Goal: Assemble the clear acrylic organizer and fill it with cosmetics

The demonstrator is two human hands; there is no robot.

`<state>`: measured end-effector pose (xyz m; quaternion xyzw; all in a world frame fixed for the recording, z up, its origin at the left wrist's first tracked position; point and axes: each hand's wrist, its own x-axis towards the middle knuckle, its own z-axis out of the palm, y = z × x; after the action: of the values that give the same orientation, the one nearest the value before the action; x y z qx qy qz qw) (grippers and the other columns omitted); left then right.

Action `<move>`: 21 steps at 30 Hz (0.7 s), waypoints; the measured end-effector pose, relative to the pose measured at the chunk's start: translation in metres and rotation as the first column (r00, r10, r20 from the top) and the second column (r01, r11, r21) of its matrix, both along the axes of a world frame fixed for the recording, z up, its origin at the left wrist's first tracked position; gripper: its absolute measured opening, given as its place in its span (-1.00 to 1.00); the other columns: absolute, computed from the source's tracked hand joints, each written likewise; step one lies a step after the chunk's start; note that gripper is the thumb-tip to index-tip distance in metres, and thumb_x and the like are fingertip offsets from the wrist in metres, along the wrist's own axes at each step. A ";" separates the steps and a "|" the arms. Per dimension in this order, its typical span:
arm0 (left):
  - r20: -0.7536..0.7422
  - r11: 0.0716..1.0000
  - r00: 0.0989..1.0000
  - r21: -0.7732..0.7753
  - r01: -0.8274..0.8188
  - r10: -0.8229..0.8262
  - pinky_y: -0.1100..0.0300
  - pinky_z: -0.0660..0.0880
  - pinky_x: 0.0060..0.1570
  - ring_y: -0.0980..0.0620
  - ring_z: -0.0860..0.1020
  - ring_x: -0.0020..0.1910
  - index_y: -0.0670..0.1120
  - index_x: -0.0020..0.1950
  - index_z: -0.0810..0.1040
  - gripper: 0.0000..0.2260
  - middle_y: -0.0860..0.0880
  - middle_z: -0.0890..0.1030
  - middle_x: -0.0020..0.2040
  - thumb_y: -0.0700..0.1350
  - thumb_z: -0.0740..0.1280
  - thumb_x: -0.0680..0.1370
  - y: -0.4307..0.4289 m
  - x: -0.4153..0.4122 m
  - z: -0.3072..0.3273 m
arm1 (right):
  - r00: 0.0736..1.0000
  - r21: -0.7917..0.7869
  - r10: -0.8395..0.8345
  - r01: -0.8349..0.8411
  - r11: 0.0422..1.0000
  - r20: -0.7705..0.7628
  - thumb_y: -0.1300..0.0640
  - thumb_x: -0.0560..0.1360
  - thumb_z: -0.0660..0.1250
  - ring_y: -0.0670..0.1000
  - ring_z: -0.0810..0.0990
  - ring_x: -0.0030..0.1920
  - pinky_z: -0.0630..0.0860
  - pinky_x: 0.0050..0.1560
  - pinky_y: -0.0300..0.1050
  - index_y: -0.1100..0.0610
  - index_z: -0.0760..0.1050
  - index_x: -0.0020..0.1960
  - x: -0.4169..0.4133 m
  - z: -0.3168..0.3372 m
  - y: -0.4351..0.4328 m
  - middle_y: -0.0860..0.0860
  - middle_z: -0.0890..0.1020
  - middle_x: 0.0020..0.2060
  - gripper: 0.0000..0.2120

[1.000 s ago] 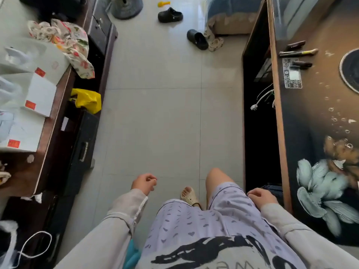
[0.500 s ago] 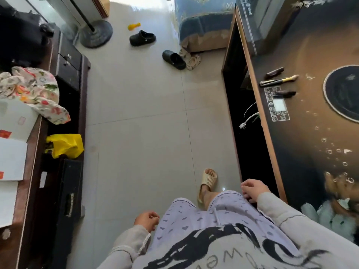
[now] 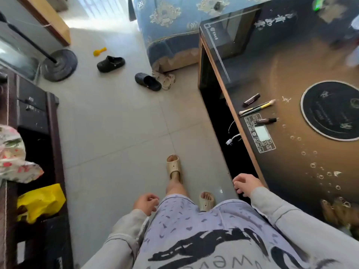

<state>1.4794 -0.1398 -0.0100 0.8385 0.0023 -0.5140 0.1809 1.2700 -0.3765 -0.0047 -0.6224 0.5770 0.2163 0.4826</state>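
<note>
left hand [image 3: 146, 203] loosely curled, empty, well off the table [image 3: 287, 70]. right hand [image 3: 245, 184] likewise, just beside the table's edge.

You are in a home, most likely its living room. Loose slippers [image 3: 110, 64] lie on the tiled floor [image 3: 116, 123] near furniture under a blue patterned cover [image 3: 167, 26]. Makeup brushes [image 3: 256, 108] rest on the glass-topped table [image 3: 291, 171].

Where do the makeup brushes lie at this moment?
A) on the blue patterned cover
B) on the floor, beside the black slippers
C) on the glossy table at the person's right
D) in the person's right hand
C: the makeup brushes lie on the table, between two dark tubes; the right hand holds nothing.
</note>
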 end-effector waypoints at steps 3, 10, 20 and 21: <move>0.004 0.989 0.990 -0.024 0.144 -0.144 0.32 0.32 -0.46 0.06 0.44 -0.44 -0.05 -0.32 0.44 -0.74 -0.02 0.48 -0.34 -0.35 0.21 0.49 -0.047 0.045 -0.001 | 0.986 0.001 -0.164 0.164 0.986 -0.019 0.31 0.48 0.20 0.00 0.47 -0.38 0.34 -0.39 -0.32 0.15 0.47 -0.17 0.003 -0.004 -0.007 0.11 0.55 -0.25 -0.88; 0.060 0.837 0.838 -0.051 0.545 -0.542 0.45 0.28 -0.64 0.10 0.43 -0.52 -0.04 -0.36 0.42 -0.68 -0.01 0.46 -0.38 -0.38 0.18 0.51 -0.160 0.147 0.010 | 0.800 -0.017 -0.590 0.592 0.806 -0.114 0.29 0.51 0.21 -0.03 0.41 -0.48 0.35 -0.44 -0.25 0.17 0.45 -0.30 0.018 -0.008 0.017 0.02 0.49 -0.46 -0.79; 0.053 0.530 0.527 0.052 0.847 -0.848 0.50 0.25 -0.68 0.29 0.41 -0.73 -0.01 -0.36 0.41 -0.68 0.01 0.47 -0.39 -0.34 0.18 0.53 -0.270 0.185 0.006 | 0.663 0.024 -0.717 0.738 0.675 -0.215 0.17 0.52 0.23 0.10 0.59 0.01 0.43 0.00 -0.22 0.17 0.59 0.03 0.063 -0.006 0.043 0.13 0.63 0.03 -0.81; 0.040 0.495 0.493 0.062 0.867 -0.869 0.52 0.23 -0.69 0.30 0.40 -0.75 -0.01 -0.36 0.40 -0.68 0.02 0.47 -0.39 -0.33 0.17 0.53 -0.275 0.182 0.004 | 0.609 0.019 -0.768 0.786 0.618 -0.196 0.21 0.50 0.24 0.09 0.58 -0.17 0.45 -0.10 -0.21 0.16 0.59 -0.10 0.064 -0.008 0.041 0.14 0.62 -0.10 -0.86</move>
<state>1.6616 -0.4148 -0.0060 0.7456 -0.4165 -0.5072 -0.1157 1.3338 -0.3352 -0.0126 -0.2638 0.8164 0.0667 0.5094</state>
